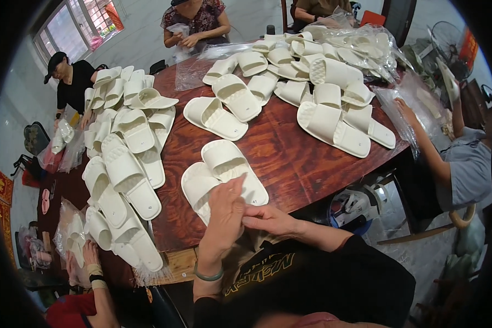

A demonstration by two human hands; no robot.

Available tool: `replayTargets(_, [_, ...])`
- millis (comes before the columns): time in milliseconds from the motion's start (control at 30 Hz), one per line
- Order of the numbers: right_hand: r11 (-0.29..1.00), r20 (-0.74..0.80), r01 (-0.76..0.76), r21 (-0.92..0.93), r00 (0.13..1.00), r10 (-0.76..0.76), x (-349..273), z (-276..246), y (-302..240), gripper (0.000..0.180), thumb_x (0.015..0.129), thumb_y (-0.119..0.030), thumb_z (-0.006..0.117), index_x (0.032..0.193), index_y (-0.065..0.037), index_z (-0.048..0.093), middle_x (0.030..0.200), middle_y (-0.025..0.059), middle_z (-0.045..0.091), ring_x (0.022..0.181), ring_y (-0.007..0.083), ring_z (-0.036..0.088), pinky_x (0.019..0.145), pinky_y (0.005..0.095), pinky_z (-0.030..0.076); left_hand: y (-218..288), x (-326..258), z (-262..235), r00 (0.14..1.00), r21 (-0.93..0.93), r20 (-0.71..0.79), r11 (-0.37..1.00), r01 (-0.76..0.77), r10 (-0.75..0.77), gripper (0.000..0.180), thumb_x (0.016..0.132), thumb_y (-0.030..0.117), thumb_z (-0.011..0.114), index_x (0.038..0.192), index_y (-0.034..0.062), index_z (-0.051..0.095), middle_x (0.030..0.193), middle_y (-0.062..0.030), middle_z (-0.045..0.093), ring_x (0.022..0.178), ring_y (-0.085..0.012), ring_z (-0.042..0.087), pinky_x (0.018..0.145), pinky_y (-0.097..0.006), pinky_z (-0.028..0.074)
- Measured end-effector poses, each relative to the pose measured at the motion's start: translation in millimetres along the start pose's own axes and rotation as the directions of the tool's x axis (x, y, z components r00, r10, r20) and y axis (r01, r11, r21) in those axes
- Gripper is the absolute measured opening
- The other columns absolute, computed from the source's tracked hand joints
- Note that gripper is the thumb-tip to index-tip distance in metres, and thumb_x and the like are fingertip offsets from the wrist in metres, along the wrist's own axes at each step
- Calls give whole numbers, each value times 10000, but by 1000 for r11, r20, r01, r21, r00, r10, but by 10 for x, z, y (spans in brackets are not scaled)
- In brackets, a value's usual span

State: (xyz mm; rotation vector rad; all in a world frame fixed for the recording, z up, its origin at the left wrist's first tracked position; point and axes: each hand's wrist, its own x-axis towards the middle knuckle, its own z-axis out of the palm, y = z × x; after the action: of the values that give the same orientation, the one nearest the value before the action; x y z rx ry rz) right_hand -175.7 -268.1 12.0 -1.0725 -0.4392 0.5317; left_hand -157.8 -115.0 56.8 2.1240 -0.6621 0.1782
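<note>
Fingers [265,214] meet over white slippers [228,160], one bearing small dark print [257,200].

On the tabletop [279,186], the nearest pair of slippers [223,157] lay just beyond your left hand [224,212] and right hand [272,220]. A slipper pile [131,175] stretched along your left; another pair [212,116] sat behind the nearest one, a slipper cluster [333,128] lay to your right, and plastic bags [404,104] lay at the right edge.
</note>
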Motion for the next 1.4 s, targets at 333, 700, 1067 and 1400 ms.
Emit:
replayTargets(333, [970,-143,-154,-187,981,128,-544,-316,-325,229,932,-133,495,1071,18,597,745,-1,566,641,50,488,571,177,379,-181,-85,-85,994,-99,109,995,30,-19,398,963,202,348,1306,17,424,1105,-152,511,1008,-288,447,927,-349,319])
replayTargets(700, [313,-122,11,-950,906,-405,-120,-146,-151,153,812,-16,584,959,-3,621,550,105,510,453,191,516,439,293,388,-585,297,-733,949,-29,-30,949,312,-313,484,917,399,424,1017,-43,591,874,-222,614,814,-327,592,730,-386,439])
replayTargets(1067, [-8,223,242,-970,878,-423,-117,37,-53,270,720,44,625,990,20,613,527,61,480,423,185,481,418,311,363,-2015,408,-635,905,360,-366,864,352,-217,388,862,328,524,733,-29,602,694,-197,603,663,-354,579,626,-417,443])
replayTargets(1400, [-248,349,278,-928,880,-321,308,5,43,304,717,56,628,1017,12,603,530,55,472,433,180,489,422,307,385,-1884,470,-636,903,317,-332,870,378,-271,407,885,333,490,704,-16,595,684,-203,591,687,-374,571,648,-446,435])
